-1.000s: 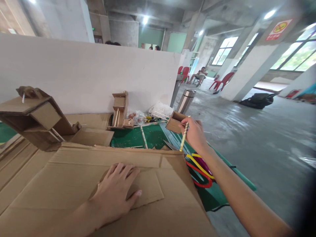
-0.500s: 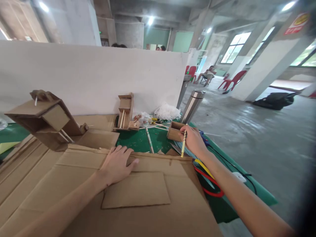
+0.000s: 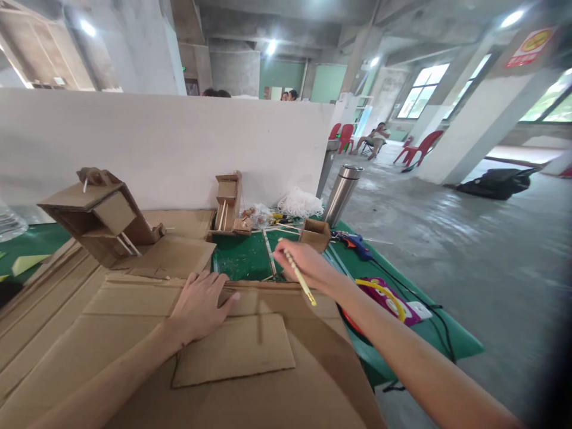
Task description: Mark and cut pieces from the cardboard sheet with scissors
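Observation:
My left hand [image 3: 201,304] lies on a large sheet of cardboard [image 3: 120,369], fingers stretched toward its far edge and thumb apart. Partly beside and under that hand is a smaller cut cardboard rectangle [image 3: 236,351]. My right hand [image 3: 304,262] is closed around a yellow patterned pencil [image 3: 300,279], held above the far edge of the sheet. The pencil's metal-banded end slants toward me; its other end is mostly hidden by my fingers. Just behind the right hand stands a small open cardboard box [image 3: 315,233].
A cardboard structure with sticks [image 3: 100,217] stands at left, a smaller one [image 3: 227,205] at the back by the white partition [image 3: 170,149]. A steel flask [image 3: 342,195], white shredded filler [image 3: 300,202], a blue glue gun [image 3: 357,245] and a power strip [image 3: 417,311] are on the green table.
My right hand has moved left and toward me with the pencil, away from the small box and over the sheet's far edge. The left hand stays on the cardboard.

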A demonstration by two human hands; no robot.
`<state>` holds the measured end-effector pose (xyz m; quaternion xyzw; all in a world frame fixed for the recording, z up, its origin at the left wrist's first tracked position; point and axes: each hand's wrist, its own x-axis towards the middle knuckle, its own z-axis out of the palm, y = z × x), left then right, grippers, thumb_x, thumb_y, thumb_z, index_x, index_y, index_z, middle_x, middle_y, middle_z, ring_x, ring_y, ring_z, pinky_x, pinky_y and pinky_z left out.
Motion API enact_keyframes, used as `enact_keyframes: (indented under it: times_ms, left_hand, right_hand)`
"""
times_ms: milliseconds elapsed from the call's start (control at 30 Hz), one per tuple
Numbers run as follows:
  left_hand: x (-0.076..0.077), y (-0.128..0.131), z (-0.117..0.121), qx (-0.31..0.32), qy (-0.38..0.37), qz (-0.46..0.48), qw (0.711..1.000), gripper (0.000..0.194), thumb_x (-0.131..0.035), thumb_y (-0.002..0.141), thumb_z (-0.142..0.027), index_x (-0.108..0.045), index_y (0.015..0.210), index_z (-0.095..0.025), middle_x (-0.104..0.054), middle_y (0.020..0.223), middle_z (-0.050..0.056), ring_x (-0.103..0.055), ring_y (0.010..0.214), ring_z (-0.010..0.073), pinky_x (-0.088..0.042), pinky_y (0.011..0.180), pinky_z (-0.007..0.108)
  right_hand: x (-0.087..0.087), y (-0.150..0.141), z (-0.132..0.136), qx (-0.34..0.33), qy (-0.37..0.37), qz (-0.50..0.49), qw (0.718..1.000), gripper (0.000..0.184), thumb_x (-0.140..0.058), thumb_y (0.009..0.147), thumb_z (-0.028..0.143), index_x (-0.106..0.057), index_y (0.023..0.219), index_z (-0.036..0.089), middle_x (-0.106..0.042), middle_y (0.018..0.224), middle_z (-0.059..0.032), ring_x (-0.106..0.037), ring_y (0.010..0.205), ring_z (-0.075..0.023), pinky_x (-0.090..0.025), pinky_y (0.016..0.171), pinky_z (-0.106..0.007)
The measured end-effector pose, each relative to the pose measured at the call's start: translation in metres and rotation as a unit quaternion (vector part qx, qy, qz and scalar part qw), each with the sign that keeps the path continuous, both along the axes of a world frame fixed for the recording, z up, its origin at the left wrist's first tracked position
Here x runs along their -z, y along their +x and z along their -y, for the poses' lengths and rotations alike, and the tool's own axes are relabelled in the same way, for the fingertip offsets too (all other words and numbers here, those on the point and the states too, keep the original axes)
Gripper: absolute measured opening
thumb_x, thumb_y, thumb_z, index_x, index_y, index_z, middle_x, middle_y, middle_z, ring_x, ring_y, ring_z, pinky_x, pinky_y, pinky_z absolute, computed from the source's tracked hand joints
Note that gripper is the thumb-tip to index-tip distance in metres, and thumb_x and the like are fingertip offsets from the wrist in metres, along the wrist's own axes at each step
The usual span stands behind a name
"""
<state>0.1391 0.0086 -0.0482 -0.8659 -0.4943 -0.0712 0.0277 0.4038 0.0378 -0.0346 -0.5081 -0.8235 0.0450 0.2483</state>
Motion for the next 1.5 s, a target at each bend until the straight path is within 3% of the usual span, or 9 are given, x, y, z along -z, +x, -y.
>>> enact_keyframes:
  times_ms: [100,200,533,800,967,1133,1233,1367,1500]
  left_hand:
    - [0.0,0.004,0.006,0.003,0.007,-0.006,1.0,0.034,-0.04,0.09,-0.044,-0.058,0.096,-0.017,-0.067,0.095,0.011,-0.057,0.095,0.0293,-0.037,0.085,0.045]
    - [0.0,0.006,0.012,0.0,-0.001,-0.013,1.0,0.032,-0.04,0.09,-0.043,-0.058,0.094,-0.017,-0.068,0.094,0.011,-0.06,0.093,0.0297,-0.039,0.082,0.044]
    - [0.0,0.008,0.014,0.0,-0.002,-0.017,1.0,0.036,-0.036,0.092,-0.043,-0.059,0.096,-0.016,-0.069,0.092,0.012,-0.061,0.091,0.0295,-0.04,0.08,0.043]
    - [0.004,0.008,0.008,0.007,-0.001,-0.016,1.0,0.034,-0.038,0.091,-0.042,-0.058,0.099,-0.015,-0.068,0.098,0.011,-0.057,0.097,0.0286,-0.038,0.083,0.042]
    - [0.005,0.009,0.005,0.01,0.007,-0.021,1.0,0.034,-0.036,0.092,-0.042,-0.058,0.095,-0.017,-0.068,0.095,0.01,-0.058,0.096,0.0271,-0.037,0.083,0.041]
    - [0.0,0.005,-0.008,0.01,0.021,-0.017,1.0,0.034,-0.036,0.092,-0.043,-0.057,0.097,-0.017,-0.068,0.098,0.011,-0.058,0.097,0.0286,-0.037,0.083,0.043]
    - [-0.006,0.002,-0.024,0.001,0.028,-0.013,1.0,0.035,-0.035,0.091,-0.043,-0.057,0.098,-0.017,-0.068,0.103,0.013,-0.057,0.101,0.0304,-0.036,0.083,0.045]
    - [-0.014,-0.001,-0.051,-0.009,0.037,-0.009,0.999,0.04,-0.034,0.091,-0.047,-0.057,0.101,-0.017,-0.066,0.107,0.014,-0.055,0.107,0.0308,-0.036,0.087,0.045]
    - [-0.011,0.0,-0.077,-0.028,0.03,-0.009,0.999,0.045,-0.034,0.089,-0.051,-0.058,0.104,-0.017,-0.066,0.106,0.013,-0.057,0.104,0.0298,-0.036,0.091,0.045]
  right_hand:
    - [0.001,-0.035,0.003,-0.115,-0.087,-0.004,0.99,0.03,-0.035,0.097,0.036,-0.054,0.081,0.021,-0.058,0.063,0.003,-0.053,0.056,-0.0116,-0.035,0.054,-0.021]
    - [0.008,-0.058,0.003,-0.159,-0.132,-0.015,0.978,0.033,-0.034,0.098,0.037,-0.053,0.078,0.02,-0.058,0.067,0.0022,-0.054,0.06,-0.0116,-0.034,0.054,-0.02]
    - [0.022,-0.058,-0.002,-0.141,-0.165,0.001,0.976,0.02,-0.046,0.095,0.029,-0.06,0.095,0.015,-0.065,0.085,-0.0025,-0.061,0.076,-0.0146,-0.046,0.067,-0.027]
    - [0.02,-0.055,-0.035,-0.164,-0.174,0.154,0.959,0.016,-0.056,0.091,0.027,-0.062,0.098,0.013,-0.064,0.096,-0.0042,-0.063,0.085,-0.0164,-0.053,0.076,-0.036]
    - [0.012,-0.054,-0.03,-0.163,-0.129,0.218,0.954,0.008,-0.057,0.089,0.018,-0.062,0.094,0.014,-0.063,0.093,-0.0037,-0.061,0.084,-0.0167,-0.05,0.076,-0.035]
    - [-0.012,-0.03,-0.006,-0.033,0.009,0.183,0.983,0.026,-0.044,0.082,-0.001,-0.055,0.102,0.009,-0.054,0.111,-0.021,-0.043,0.112,-0.0329,-0.034,0.092,-0.048]
    - [-0.023,-0.005,0.022,0.03,0.037,0.15,0.987,0.029,-0.037,0.08,-0.005,-0.053,0.098,0.011,-0.052,0.106,-0.0196,-0.045,0.105,-0.0316,-0.035,0.088,-0.046]
    - [-0.019,0.019,0.083,-0.021,-0.029,0.067,0.997,0.02,-0.041,0.083,0.002,-0.048,0.09,0.02,-0.052,0.092,-0.0048,-0.052,0.079,-0.0172,-0.043,0.073,-0.029]
    - [0.01,0.03,0.141,-0.066,-0.145,0.025,0.987,0.022,-0.043,0.083,0.002,-0.05,0.09,0.022,-0.052,0.093,-0.0044,-0.052,0.082,-0.0188,-0.044,0.071,-0.031]
